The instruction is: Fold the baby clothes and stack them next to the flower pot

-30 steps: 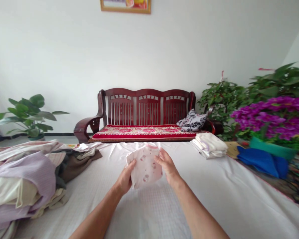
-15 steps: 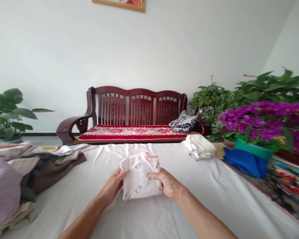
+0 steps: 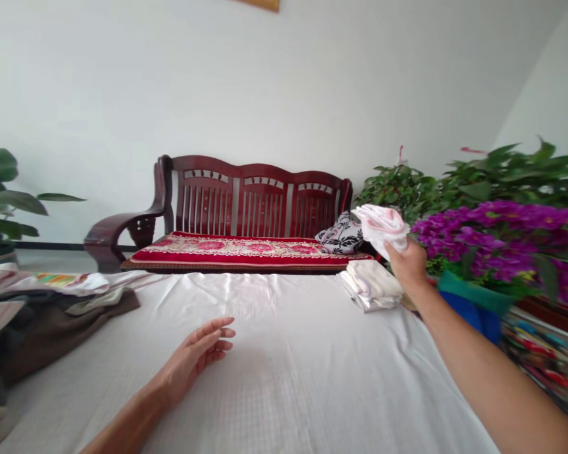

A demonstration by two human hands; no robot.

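Observation:
My right hand (image 3: pixel 409 260) grips a folded white and pink garment (image 3: pixel 382 226), held up in the air above a small stack of folded white clothes (image 3: pixel 372 285). The garment is apart from the stack. My left hand (image 3: pixel 202 350) holds nothing; its fingers are stretched out over the white cloth (image 3: pixel 274 366) that covers the table. At the left lies a heap of loose clothes (image 3: pixel 42 334), with brown, dark grey and striped pieces.
Behind the table stands a dark red wooden bench (image 3: pixel 236 195) with a red patterned cover and a black-and-white cushion (image 3: pixel 339 233). Purple flowers (image 3: pixel 492 243) and a blue item (image 3: pixel 473 315) are at the right, beside several small articles (image 3: pixel 539 353).
My left hand has let go of the folded garment. My right hand has carried it up and to the right, above the stack. The view has shifted slightly.

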